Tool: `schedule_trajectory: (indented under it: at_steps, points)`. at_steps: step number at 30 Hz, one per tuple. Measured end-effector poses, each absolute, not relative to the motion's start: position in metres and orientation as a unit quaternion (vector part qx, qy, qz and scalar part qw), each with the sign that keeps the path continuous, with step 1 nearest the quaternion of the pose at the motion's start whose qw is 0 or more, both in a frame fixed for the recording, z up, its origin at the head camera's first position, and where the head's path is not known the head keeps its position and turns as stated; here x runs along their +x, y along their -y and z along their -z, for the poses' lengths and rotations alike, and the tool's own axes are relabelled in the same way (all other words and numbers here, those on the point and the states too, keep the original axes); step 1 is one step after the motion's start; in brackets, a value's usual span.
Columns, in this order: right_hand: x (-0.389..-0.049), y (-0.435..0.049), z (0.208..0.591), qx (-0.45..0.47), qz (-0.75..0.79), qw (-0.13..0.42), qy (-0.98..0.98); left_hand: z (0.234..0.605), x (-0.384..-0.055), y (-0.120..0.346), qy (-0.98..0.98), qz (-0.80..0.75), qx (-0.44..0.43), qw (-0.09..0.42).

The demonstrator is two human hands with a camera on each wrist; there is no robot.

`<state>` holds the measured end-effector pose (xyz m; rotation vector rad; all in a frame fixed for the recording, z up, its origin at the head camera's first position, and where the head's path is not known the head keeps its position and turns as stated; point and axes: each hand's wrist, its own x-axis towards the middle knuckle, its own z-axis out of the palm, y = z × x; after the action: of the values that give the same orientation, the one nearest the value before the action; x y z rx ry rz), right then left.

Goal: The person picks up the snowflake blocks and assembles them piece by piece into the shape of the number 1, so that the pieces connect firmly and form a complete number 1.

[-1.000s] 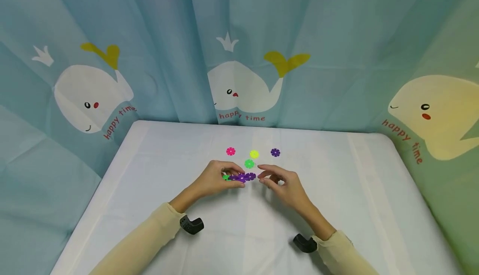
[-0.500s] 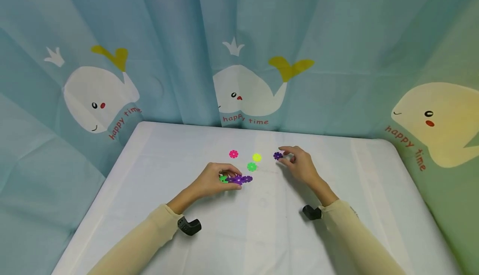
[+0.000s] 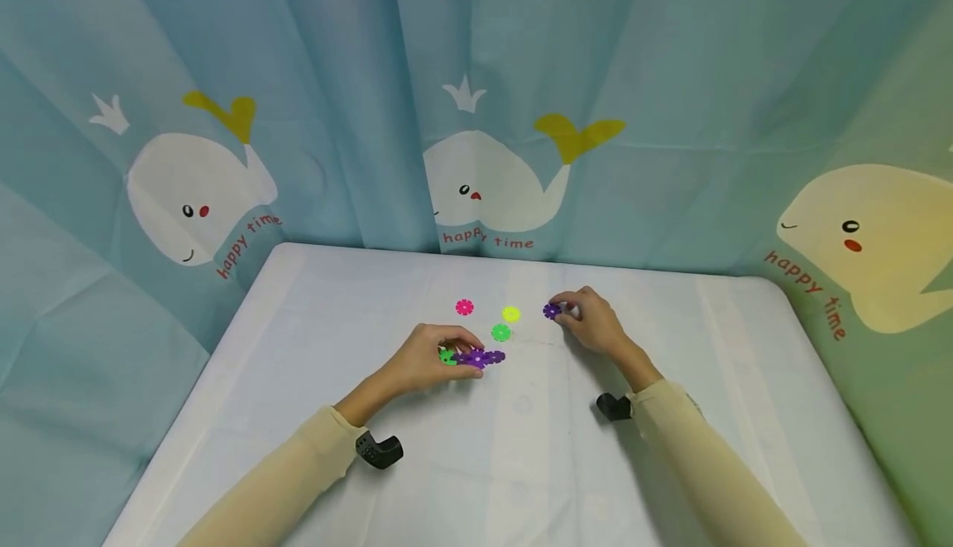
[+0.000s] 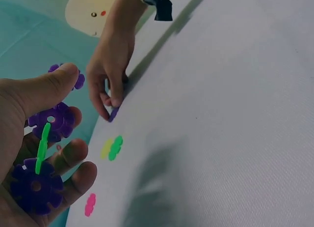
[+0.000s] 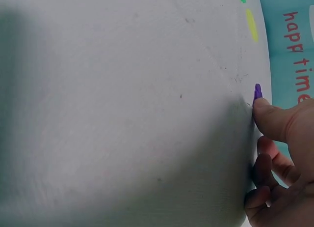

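My left hand [image 3: 432, 357] holds a joined chain of notched plastic discs between thumb and fingers. In the left wrist view the chain shows purple discs [image 4: 37, 186] linked by a green disc [image 4: 42, 147] seen edge-on. Farther back on the right, my right hand [image 3: 593, 323] has thumb and fingertips at a single purple disc [image 3: 551, 311], pinching its edge. That purple disc [image 5: 257, 91] shows as a thin edge past the thumb in the right wrist view, at the tabletop. Part of the chain is hidden behind the left fingers.
Loose on the white-covered table [image 3: 521, 464] lie a pink disc [image 3: 465, 307], a yellow disc [image 3: 510, 314] and a green disc [image 3: 501, 333], between and beyond the hands. A curtain with whale prints [image 3: 342, 117] hangs along the table's back edge.
My right hand has moved from beside the chain back and right to the loose purple disc, and its fingers have closed on it. The left hand keeps its chain nearly in place.
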<state>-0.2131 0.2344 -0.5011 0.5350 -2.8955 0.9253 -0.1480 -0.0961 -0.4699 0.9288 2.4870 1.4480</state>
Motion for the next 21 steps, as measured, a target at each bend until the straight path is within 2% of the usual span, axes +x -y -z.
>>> schedule_trajectory:
  at_steps: [9,21]
  points:
    - [-0.213,-0.235,0.494,0.153,-0.309,-0.009,0.939,0.47,-0.148,0.094,-0.827,-0.466,0.308,0.061]
    - [-0.207,-0.242,0.504,0.173,-0.349,0.031,0.921,0.472,-0.149,0.092,-0.822,-0.475,0.306,0.073]
